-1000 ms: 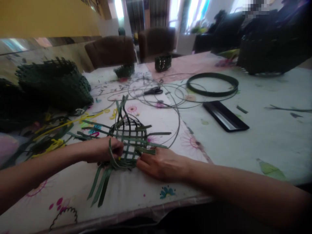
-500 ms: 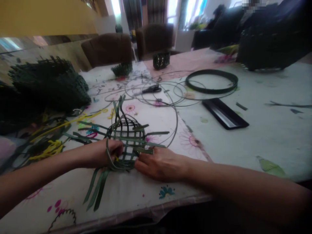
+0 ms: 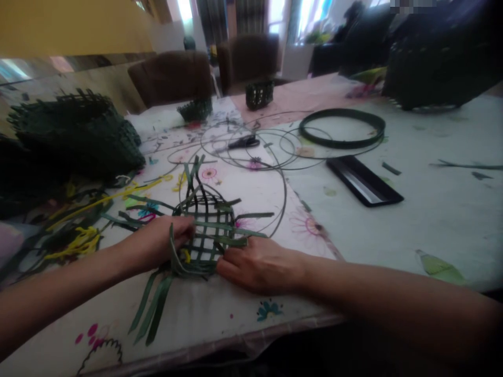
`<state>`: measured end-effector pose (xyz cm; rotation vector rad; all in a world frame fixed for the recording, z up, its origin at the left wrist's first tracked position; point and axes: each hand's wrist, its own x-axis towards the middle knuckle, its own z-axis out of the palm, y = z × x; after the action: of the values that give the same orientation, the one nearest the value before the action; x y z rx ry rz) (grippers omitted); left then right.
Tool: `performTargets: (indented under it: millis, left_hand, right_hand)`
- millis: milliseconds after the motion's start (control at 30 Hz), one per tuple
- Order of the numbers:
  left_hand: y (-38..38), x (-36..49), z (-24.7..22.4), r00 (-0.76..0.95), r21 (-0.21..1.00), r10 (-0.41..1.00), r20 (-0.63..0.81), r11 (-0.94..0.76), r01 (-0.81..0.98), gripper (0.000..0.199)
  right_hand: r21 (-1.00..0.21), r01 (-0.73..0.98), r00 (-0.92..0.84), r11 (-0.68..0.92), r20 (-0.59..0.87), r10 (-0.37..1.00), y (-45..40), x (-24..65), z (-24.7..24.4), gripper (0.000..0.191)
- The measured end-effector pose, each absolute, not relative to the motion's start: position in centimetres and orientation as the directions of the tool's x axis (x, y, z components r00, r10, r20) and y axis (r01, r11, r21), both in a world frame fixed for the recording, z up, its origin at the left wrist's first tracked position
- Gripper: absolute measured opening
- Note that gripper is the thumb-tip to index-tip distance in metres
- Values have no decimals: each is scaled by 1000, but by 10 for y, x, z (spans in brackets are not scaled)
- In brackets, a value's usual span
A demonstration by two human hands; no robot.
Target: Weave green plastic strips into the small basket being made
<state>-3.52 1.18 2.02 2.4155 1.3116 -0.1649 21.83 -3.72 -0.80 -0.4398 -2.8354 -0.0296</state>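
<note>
A partly woven basket [image 3: 208, 228] of dark green flat strips lies on the flowered tablecloth in front of me, loose strip ends sticking out all round. My left hand [image 3: 175, 233] is closed over its left side, fingertips down near the weave; what they pinch is hidden. A bent strip [image 3: 173, 251] curves up beside that wrist, and a small yellow piece [image 3: 185, 255] shows inside the basket just below. My right hand [image 3: 257, 264] is closed on the basket's near right edge, its fingers curled around the rim strips.
Left are a large dark woven basket [image 3: 78, 139] and yellow cord scraps [image 3: 80, 242]. Beyond my hands lie scissors [image 3: 243, 141], thin wire loops, a coiled dark band [image 3: 341, 144] and a black phone-like object [image 3: 365, 180]. Small baskets [image 3: 259, 96] and a big dark one [image 3: 436, 73] stand farther back.
My left hand has lifted slightly and moved up the basket's left side, uncovering the yellow piece. My right hand keeps its hold in the same place.
</note>
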Motion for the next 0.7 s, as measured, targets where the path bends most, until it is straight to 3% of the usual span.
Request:
performTargets:
  millis: [133,267,467,600,700]
  left_hand:
    - [5,-31,29,483,135,769,-418,-473,870,27]
    - [5,-31,25,487,226,721,-493,-434,872,15]
    - [6,-41,16,538,482,672,-509,-296,825,12]
    - [2,-38,23,547,483,645,-533,-299,823,21]
    - [1,-33,30,493,405,646,-583,-296,865,14]
  right_hand:
    - [-6,285,-919,959,282,275,-38,218,-10,25]
    - [1,291,-918,957,280,279,-38,218,-9,26]
    - [3,289,-922,957,272,277,-38,218,-8,26]
    - [-6,284,-923,959,271,275,-37,218,-8,26]
    - [-17,286,-920,958,274,280,-37,219,-8,25]
